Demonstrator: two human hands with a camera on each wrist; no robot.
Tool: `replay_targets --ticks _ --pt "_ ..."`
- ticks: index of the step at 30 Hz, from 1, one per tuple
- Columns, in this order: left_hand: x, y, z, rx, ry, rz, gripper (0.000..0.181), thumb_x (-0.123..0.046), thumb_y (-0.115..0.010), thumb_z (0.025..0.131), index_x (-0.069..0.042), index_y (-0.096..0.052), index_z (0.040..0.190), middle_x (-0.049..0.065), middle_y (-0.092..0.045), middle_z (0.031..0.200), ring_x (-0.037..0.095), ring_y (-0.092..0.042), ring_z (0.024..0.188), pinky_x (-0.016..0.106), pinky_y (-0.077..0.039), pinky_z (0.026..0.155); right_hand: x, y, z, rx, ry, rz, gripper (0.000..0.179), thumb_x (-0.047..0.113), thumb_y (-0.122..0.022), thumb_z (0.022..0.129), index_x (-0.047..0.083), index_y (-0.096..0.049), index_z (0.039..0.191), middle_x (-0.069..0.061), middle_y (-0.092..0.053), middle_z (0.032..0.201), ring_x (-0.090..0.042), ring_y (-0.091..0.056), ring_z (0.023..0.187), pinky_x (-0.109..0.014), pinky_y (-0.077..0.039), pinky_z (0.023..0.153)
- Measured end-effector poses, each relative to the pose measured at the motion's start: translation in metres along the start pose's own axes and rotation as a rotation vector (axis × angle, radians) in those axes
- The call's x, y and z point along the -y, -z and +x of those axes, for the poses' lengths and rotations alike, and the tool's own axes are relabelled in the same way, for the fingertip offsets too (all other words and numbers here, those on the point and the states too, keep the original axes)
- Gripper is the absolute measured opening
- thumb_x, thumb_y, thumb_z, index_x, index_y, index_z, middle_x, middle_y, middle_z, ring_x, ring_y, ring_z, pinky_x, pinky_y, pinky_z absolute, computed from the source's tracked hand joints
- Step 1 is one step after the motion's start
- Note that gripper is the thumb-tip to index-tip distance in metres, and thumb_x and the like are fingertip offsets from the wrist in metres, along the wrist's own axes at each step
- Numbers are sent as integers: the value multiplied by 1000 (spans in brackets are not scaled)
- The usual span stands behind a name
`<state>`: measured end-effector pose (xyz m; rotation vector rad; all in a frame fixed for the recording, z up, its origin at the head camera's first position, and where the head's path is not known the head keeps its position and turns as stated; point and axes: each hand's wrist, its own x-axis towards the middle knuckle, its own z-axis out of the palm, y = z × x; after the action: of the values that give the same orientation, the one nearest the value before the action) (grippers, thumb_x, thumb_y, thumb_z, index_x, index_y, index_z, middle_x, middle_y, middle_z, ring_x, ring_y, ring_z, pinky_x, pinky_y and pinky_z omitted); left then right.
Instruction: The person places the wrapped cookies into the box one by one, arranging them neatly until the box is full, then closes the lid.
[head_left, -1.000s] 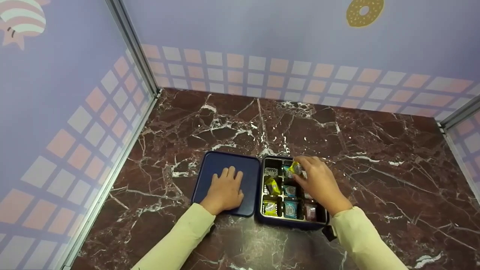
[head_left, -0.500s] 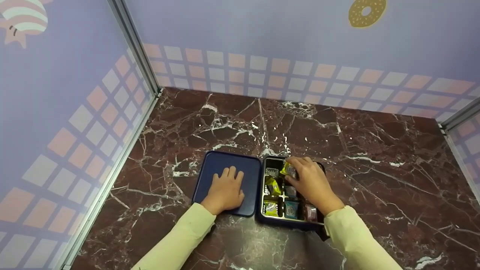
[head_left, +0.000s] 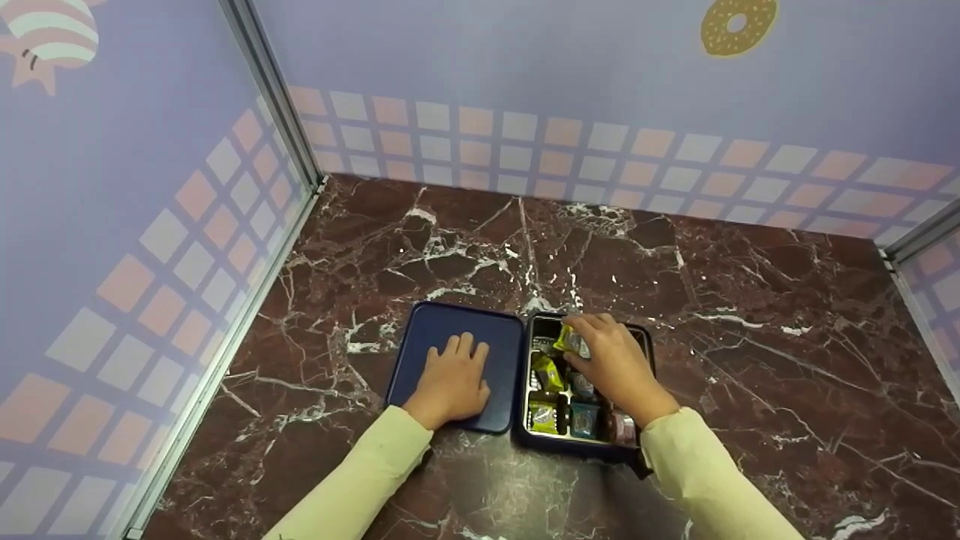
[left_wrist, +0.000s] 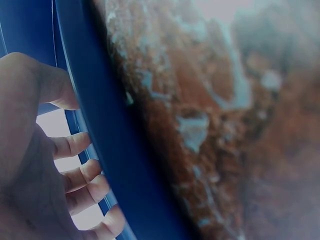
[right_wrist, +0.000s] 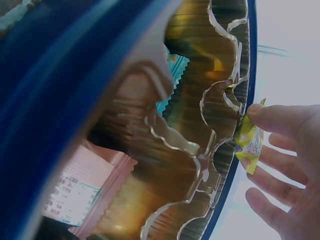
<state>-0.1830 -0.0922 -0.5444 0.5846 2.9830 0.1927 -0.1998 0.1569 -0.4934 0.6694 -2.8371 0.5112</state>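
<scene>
My left hand lies with fingers spread on the dark blue lid, left of the matching box. Over the box's back part, my right hand pinches a yellow-wrapped candy between thumb and fingers. The right wrist view shows this small candy by the box edge. Inside, a divided gold insert holds other wrapped candies: a yellow candy in the middle left, another yellow candy in front, a blue candy and a pinkish-red candy. My right hand hides the back-right compartments.
Box and lid lie side by side on a dark red marbled tabletop. A patterned lilac panel stands at the back, with another panel on the left. Something small and dark sticks out at the box's front right corner.
My right hand has moved left across the box with the yellow candy, from the back middle toward the back-left compartment. My left hand has stayed on the lid.
</scene>
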Motion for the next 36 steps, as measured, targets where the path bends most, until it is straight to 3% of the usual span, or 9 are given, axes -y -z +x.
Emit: replay_targets --ticks 16,28,36 --pt "-3 -2 -1 -41 -6 29 51 -31 -58 89 -8 -49 133 17 -47 131 34 -46 119 56 -43 88 6 -6 7 -8 33 -1 48 16 -80 79 5 -63 122 -13 -68 118 -30 -61 108 -45 -48 95" --pt "-5 -2 -1 -24 0 20 50 -31 -57 89 -9 -48 134 18 -46 133 35 -45 121 57 -42 90 8 -7 9 23 17 13 51 17 -78 81 5 -61 127 -13 -64 126 -31 -58 117 -46 -45 101" --pt "-5 -1 -1 -15 -1 21 51 -31 -57 89 -8 -48 134 18 -47 134 35 -46 122 58 -42 92 8 -5 6 -19 23 11 51 19 -80 80 5 -62 125 -15 -64 124 -34 -60 115 -48 -46 99"
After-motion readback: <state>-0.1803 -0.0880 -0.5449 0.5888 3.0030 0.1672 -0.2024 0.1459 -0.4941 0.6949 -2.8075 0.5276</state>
